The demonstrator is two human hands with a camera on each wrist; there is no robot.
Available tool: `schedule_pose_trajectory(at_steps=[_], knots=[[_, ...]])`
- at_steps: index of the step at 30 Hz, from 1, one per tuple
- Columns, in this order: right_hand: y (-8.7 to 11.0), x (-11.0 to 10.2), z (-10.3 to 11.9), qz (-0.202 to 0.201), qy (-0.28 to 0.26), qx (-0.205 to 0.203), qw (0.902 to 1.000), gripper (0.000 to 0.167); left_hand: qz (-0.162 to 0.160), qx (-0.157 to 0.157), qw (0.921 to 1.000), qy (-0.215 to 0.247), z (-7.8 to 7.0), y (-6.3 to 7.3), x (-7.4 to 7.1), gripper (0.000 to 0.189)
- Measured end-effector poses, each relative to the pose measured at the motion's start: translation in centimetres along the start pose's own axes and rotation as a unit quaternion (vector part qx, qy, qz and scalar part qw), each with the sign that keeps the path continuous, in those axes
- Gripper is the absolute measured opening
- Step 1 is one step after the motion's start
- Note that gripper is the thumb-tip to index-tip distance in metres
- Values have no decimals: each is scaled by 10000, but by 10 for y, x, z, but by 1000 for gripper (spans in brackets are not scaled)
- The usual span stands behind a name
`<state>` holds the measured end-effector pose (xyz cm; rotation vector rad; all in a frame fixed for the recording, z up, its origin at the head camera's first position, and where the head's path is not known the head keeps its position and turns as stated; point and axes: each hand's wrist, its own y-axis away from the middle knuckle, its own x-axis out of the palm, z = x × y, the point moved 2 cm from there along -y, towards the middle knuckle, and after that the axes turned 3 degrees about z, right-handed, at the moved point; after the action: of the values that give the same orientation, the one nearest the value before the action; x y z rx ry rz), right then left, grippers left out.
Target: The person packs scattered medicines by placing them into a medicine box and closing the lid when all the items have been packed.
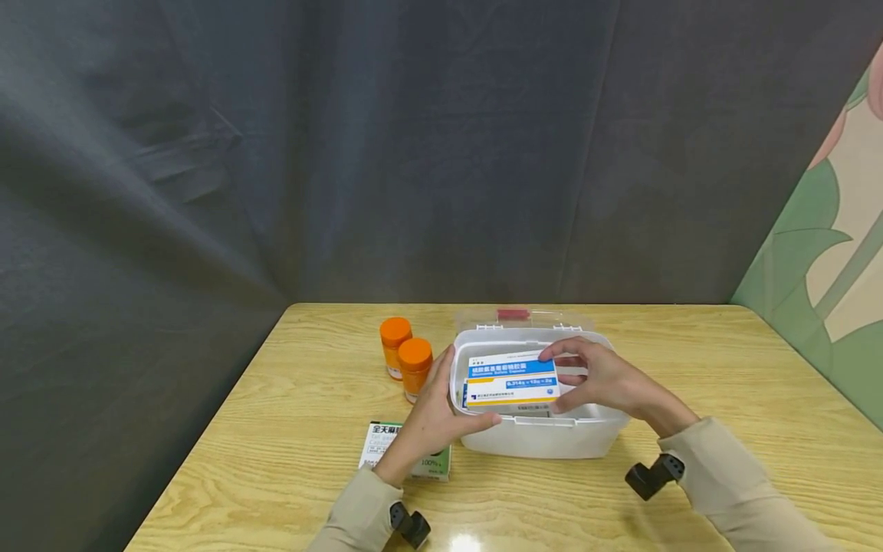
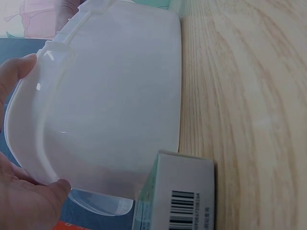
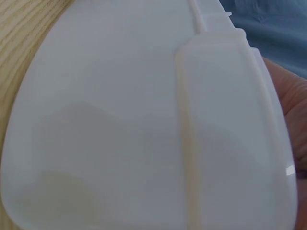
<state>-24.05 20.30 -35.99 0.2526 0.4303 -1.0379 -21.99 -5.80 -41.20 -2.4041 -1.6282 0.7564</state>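
Note:
A white plastic storage bin (image 1: 538, 441) stands on the table, its clear lid (image 1: 552, 316) swung back behind it. My left hand (image 1: 434, 410) holds the bin's left end, thumb along the front rim and fingers at the side. In the left wrist view, the left thumb and fingers (image 2: 33, 203) sit at the bin's rim and side. With my right hand (image 1: 600, 376) I grip the right end of a blue-and-white medicine box (image 1: 510, 381), tilted inside the bin's opening. Part of another blue package shows beside it. The right wrist view shows mostly the bin's wall (image 3: 110, 120).
Two orange-capped bottles (image 1: 415, 364) stand just left of the bin. A green-and-white medicine box (image 1: 436, 462) lies at the front left, partly behind my left wrist. The wooden table (image 1: 724, 368) reaches to a dark curtain (image 1: 448, 153) at the back.

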Motion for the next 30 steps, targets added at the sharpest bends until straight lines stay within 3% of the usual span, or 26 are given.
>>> schedule_pose_trajectory(at_steps=[14, 24, 30], knots=[[-5, 5, -3, 250, 389, -14, 9989, 61, -62, 103, 9997, -203, -1, 0, 0, 106], [-10, 11, -2, 674, 956, -493, 9919, 44, -52, 6, 9997, -238, 0, 0, 0, 104], [-10, 13, -1, 689, 1261, -564, 9880, 43, -51, 57, 9997, -236, 0, 0, 0, 103]])
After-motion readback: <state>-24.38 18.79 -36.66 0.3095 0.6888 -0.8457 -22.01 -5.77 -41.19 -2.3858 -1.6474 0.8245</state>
